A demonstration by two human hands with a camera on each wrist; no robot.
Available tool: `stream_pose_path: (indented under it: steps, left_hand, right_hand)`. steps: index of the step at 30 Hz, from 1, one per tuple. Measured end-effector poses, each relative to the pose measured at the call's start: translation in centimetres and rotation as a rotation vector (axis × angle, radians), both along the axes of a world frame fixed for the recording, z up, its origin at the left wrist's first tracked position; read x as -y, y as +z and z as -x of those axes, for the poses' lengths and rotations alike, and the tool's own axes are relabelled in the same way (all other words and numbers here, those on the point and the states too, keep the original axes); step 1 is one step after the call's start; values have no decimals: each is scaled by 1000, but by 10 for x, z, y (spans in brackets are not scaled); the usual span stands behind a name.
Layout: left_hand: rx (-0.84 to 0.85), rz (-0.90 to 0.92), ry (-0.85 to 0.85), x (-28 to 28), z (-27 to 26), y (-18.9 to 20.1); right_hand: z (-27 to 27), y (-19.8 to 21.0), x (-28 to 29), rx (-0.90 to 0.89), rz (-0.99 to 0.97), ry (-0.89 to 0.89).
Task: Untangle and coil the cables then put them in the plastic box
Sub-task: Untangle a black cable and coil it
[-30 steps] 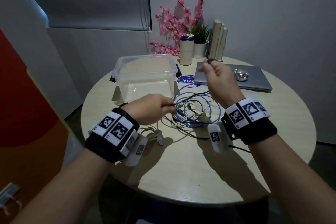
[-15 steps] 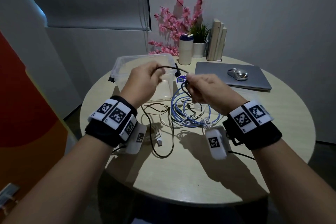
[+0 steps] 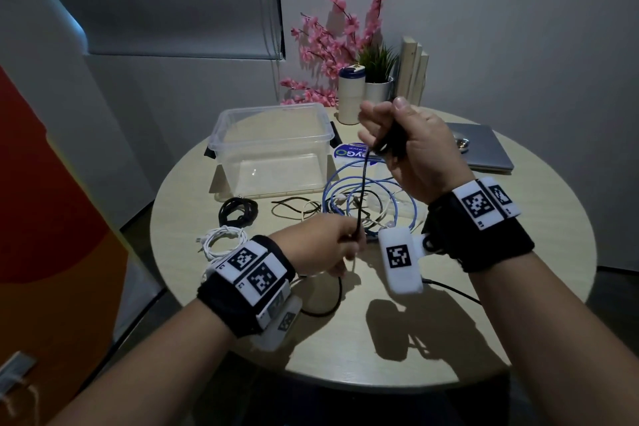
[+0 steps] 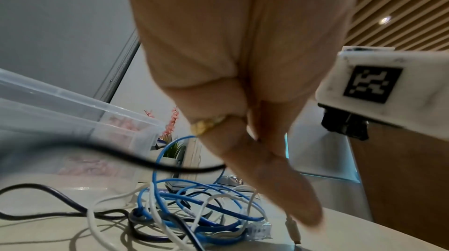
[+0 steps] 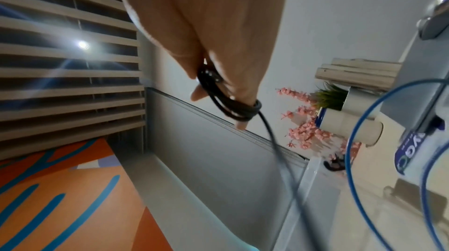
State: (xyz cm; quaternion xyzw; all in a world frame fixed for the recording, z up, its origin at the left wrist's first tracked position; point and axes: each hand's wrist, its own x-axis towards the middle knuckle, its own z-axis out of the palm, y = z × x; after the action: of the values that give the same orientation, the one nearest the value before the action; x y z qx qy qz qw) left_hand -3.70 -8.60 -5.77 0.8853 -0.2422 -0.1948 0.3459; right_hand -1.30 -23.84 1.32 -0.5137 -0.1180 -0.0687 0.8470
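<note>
My right hand (image 3: 397, 145) is raised above the table and grips several loops of a thin black cable (image 3: 363, 190) wound around its fingers (image 5: 243, 109). The cable runs straight down to my left hand (image 3: 332, 249), which pinches it low over the table; its slack loops back under my left wrist. A tangle of blue cable (image 3: 349, 204) with white and black leads (image 4: 194, 207) lies between my hands. The clear plastic box (image 3: 273, 149) stands behind, with nothing in it. A coiled black cable (image 3: 238, 211) and a coiled white cable (image 3: 221, 239) lie at the left.
A closed laptop (image 3: 484, 152) with a silver mouse (image 3: 461, 143) sits at the back right. A white tumbler (image 3: 349, 97), a potted plant (image 3: 378, 79), pink flowers (image 3: 332, 45) and books (image 3: 413, 73) stand at the table's far edge. A round blue-and-white sticker (image 3: 351, 154) lies beside the box.
My right hand has risen with more black cable wound on it. My left hand has dropped from beside the box to low near the table's front, still on the cable.
</note>
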Motion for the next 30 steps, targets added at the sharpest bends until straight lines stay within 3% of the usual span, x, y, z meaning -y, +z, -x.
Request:
stream_pose_path:
  steps: [3, 7, 9, 11, 13, 16, 20, 30]
  left_hand:
    - [-104, 9, -33, -3, 7, 6]
    - [21, 136, 21, -11, 4, 31]
    - [109, 242, 74, -15, 2, 45]
    - [159, 371, 149, -18, -1, 57]
    - [214, 477, 231, -21, -6, 66]
    - [311, 541, 319, -25, -15, 72]
    - [329, 464, 343, -24, -22, 60]
    - [99, 214, 250, -2, -7, 15]
  right_hand:
    - [-4, -6, 6, 87, 420, -183]
    - [-6, -18, 14, 132, 1029, -286]
    - [-4, -22, 14, 98, 1167, -230]
    - [1, -24, 11, 57, 1083, -99]
    - [7, -23, 5, 0, 856, 27]
    - [17, -17, -2, -43, 658, 173]
    - [21, -6, -3, -10, 486, 223]
    - [12, 9, -1, -19, -124, 141]
